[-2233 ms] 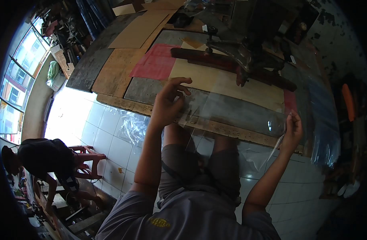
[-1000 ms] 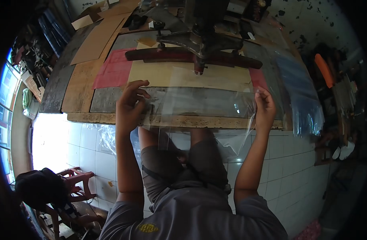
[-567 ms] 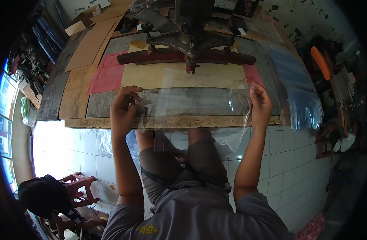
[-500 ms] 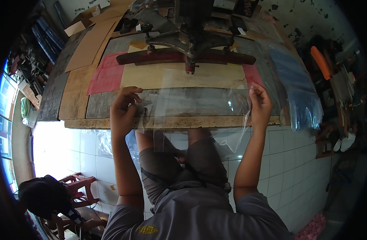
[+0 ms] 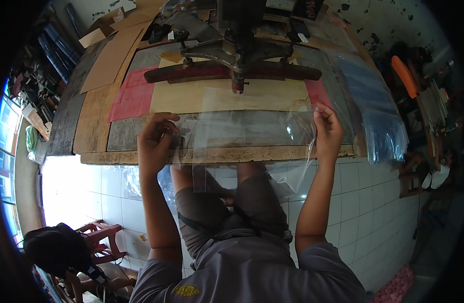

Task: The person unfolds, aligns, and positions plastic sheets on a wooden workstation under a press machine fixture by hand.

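While the right hand (image 5: 328,132) pinches its right side between thumb and fingertips, a clear plastic sheet (image 5: 252,129) spreads across the near edge of a worktable (image 5: 217,155). Its far part overlaps a yellow sheet (image 5: 186,96) in the view, and its near part hangs past the wooden edge, over the person's legs; whether it touches the tabletop cannot be told. Creases and bright glints run down its right side, just beside the right hand. At the left side of the film, the left hand (image 5: 157,142) is held with its fingers curled and the thumb near them; whether it grips the film cannot be made out.

Beyond the hands, the yellow sheet lies on a grey plate (image 5: 133,136), with a red piece (image 5: 131,96) at its left end and a smaller red patch (image 5: 318,93) at its right. Above the yellow sheet, a long dark-red bar (image 5: 206,72) runs left to right, carried by a metal bracket (image 5: 237,53). On the right of the table lies a stack of bluish clear film (image 5: 373,111), its near end drooping over the edge. Cardboard (image 5: 110,63) lies on the far left. Farther right is an orange object (image 5: 404,76). At the near left, well apart, another person (image 5: 55,247) bends beside a red stool (image 5: 108,240) on the tiled floor (image 5: 353,202).
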Demonstrator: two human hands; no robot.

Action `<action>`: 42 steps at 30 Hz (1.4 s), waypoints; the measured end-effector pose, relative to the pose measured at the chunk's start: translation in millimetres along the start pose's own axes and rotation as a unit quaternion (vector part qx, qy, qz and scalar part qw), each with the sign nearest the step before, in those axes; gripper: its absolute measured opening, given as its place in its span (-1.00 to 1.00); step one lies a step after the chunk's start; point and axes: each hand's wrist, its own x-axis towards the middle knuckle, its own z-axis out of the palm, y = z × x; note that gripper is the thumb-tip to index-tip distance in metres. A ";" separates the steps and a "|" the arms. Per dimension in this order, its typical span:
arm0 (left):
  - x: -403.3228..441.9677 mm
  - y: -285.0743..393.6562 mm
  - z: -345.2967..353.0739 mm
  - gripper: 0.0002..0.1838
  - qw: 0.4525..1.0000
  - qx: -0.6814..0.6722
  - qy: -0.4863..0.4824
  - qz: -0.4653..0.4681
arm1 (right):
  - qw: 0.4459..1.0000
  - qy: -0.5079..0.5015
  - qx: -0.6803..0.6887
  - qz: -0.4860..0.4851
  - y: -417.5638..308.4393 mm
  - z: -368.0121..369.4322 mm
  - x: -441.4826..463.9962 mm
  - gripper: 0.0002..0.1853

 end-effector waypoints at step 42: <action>-35.2 27.8 223.6 -0.39 0.907 0.236 -0.211 0.277 | 0.981 0.026 -0.168 -0.097 -7.4 10.6 -9.0 -0.76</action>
